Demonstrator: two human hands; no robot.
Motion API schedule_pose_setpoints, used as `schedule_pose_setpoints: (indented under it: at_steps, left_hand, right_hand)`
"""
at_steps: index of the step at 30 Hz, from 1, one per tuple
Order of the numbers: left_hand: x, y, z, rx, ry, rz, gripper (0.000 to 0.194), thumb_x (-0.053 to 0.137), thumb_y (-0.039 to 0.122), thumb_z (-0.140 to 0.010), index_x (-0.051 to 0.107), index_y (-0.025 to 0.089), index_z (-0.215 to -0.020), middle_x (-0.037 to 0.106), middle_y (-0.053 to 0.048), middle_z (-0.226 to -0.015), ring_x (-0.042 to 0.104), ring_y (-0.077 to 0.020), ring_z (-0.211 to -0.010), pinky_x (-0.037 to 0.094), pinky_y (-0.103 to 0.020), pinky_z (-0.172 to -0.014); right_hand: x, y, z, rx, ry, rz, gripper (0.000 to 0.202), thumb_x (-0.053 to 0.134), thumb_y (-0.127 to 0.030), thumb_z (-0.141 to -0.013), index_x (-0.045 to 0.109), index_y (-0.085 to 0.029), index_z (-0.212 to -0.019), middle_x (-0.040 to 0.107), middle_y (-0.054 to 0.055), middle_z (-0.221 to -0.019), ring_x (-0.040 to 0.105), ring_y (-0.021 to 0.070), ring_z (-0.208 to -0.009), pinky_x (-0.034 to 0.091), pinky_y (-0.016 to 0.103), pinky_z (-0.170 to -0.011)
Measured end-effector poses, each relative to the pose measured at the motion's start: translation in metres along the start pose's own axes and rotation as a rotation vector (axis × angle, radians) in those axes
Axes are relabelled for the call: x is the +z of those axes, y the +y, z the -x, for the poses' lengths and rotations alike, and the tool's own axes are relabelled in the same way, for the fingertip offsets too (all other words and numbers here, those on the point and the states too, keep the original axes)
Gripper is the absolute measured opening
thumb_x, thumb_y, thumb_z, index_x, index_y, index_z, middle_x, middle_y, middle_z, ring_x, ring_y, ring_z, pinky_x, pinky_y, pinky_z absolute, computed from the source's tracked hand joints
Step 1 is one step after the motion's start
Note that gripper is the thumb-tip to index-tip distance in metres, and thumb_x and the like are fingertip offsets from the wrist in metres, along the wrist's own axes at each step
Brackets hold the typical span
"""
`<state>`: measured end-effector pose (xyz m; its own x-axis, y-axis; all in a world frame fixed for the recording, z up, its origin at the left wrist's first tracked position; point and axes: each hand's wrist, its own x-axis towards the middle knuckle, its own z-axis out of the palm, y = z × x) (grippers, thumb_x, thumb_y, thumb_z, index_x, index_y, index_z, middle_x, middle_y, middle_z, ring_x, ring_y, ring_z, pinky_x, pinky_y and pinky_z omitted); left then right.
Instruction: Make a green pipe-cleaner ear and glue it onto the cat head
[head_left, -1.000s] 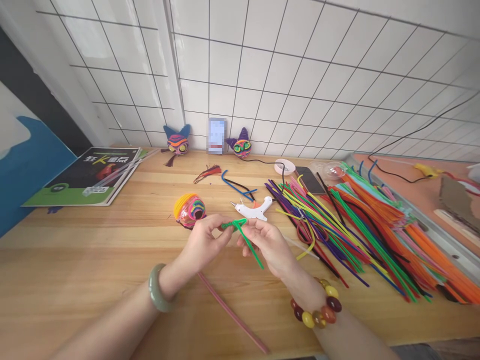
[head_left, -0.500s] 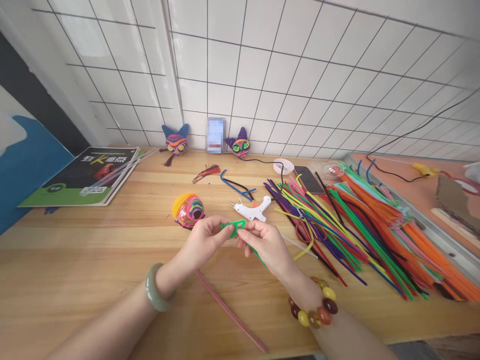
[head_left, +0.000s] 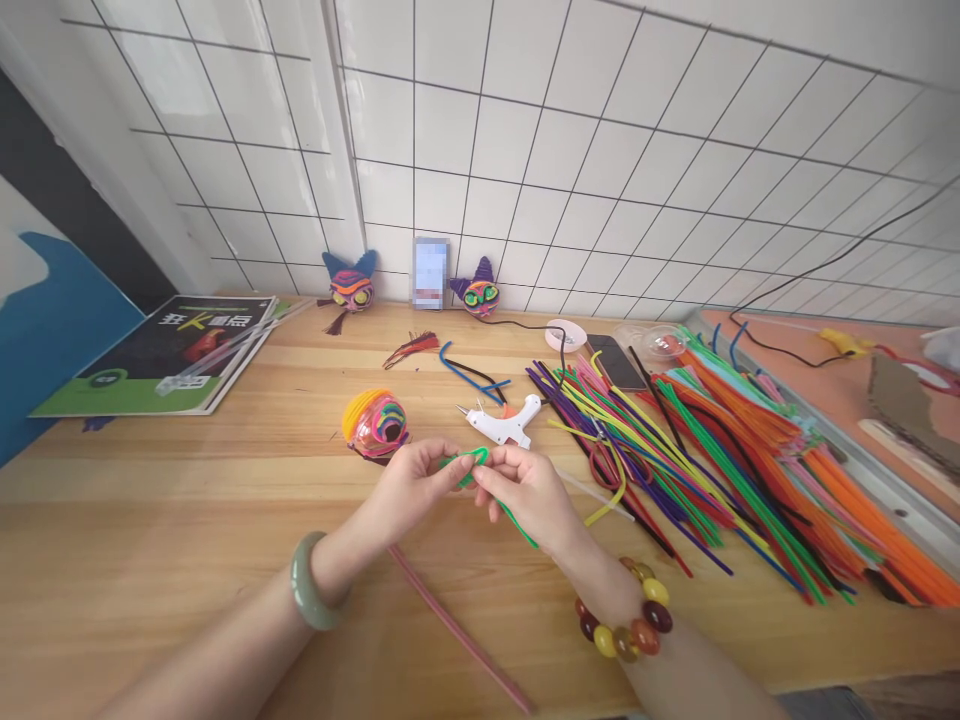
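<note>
Above the table (head_left: 210,500), 2 hands (head_left: 409,490) (head_left: 534,500) pinch green chenille (head_left: 481,455).

A bright green, fuzzy pipe cleaner (head_left: 481,453) is pinched between the left hand (head_left: 418,482) and the right hand (head_left: 531,495), just below the centre of the frame. Its upper part is bent into a small, compact fold, partly hidden; one thin free length slants toward the lower right of the frame.
</note>
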<state>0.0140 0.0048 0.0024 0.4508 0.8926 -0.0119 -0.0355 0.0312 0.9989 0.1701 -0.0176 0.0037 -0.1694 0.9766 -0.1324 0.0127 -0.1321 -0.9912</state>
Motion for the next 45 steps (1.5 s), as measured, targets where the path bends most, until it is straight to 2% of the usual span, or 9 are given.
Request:
schedule_pose_setpoints:
  at_steps: [8, 15, 23, 29, 37, 45]
  left_hand:
    - [-0.0029, 0.0041, 0.0004, -0.047, 0.079, 0.099, 0.020, 0.059, 0.032, -0.075, 0.060, 0.012, -0.071, 0.062, -0.001, -0.063, 0.056, -0.0116, -0.059, 0.046, -0.024, -0.061]
    - [-0.0055, 0.0032, -0.0008, -0.171, 0.050, 0.222, 0.023, 0.060, 0.036, -0.074, 0.061, 0.013, -0.073, 0.065, -0.002, -0.065, 0.060, -0.0127, -0.061, 0.048, -0.023, -0.059]
    - [-0.0071, 0.0046, -0.0007, -0.157, 0.009, 0.195, 0.023, 0.060, 0.034, -0.074, 0.063, 0.011, -0.070, 0.067, -0.003, -0.063, 0.062, -0.0120, -0.060, 0.045, -0.020, -0.056]
    - [-0.0089, 0.0042, -0.0009, -0.118, -0.061, 0.237, 0.023, 0.057, 0.033, -0.077, 0.061, 0.011, -0.071, 0.067, -0.004, -0.061, 0.061, -0.0117, -0.057, 0.045, -0.020, -0.054]
    - [-0.0091, 0.0038, 0.0018, -0.113, -0.084, 0.313, 0.021, 0.057, 0.030, -0.078, 0.059, 0.011, -0.070, 0.066, -0.004, -0.062, 0.061, -0.0118, -0.057, 0.044, -0.020, -0.053]
    - [-0.0076, 0.0006, 0.0045, -0.227, -0.239, 0.537, 0.019, 0.058, 0.028, -0.078, 0.059, 0.011, -0.070, 0.064, -0.004, -0.056, 0.060, -0.0110, -0.049, 0.043, -0.018, -0.047]
  right_hand:
    - [-0.0002, -0.0029, 0.0008, -0.023, -0.060, 0.010, 0.016, 0.057, -0.028, -0.077, 0.059, -0.013, -0.081, 0.061, -0.001, -0.059, 0.050, 0.0062, -0.042, 0.041, 0.019, -0.042]
    - [-0.0015, -0.0029, 0.0010, -0.023, -0.035, 0.064, 0.017, 0.056, -0.029, -0.077, 0.060, -0.013, -0.077, 0.058, -0.002, -0.055, 0.048, 0.0062, -0.041, 0.039, 0.018, -0.041]
    - [-0.0030, -0.0026, 0.0016, -0.037, -0.074, 0.093, 0.016, 0.054, -0.027, -0.079, 0.059, -0.013, -0.073, 0.050, -0.005, -0.051, 0.043, 0.0043, -0.039, 0.034, 0.016, -0.039]
    - [-0.0047, -0.0011, 0.0016, -0.070, -0.117, 0.079, 0.017, 0.054, -0.030, -0.079, 0.058, -0.014, -0.076, 0.053, -0.004, -0.053, 0.042, 0.0043, -0.040, 0.035, 0.016, -0.038]
    - [-0.0046, -0.0019, 0.0027, -0.113, -0.099, 0.040, 0.016, 0.060, -0.030, -0.075, 0.059, -0.014, -0.077, 0.057, -0.003, -0.056, 0.047, 0.0057, -0.043, 0.038, 0.015, -0.037]
    - [-0.0048, -0.0023, 0.0074, -0.167, -0.192, 0.070, 0.014, 0.058, -0.027, -0.078, 0.061, -0.014, -0.077, 0.058, -0.001, -0.055, 0.045, 0.0047, -0.040, 0.035, 0.015, -0.035]
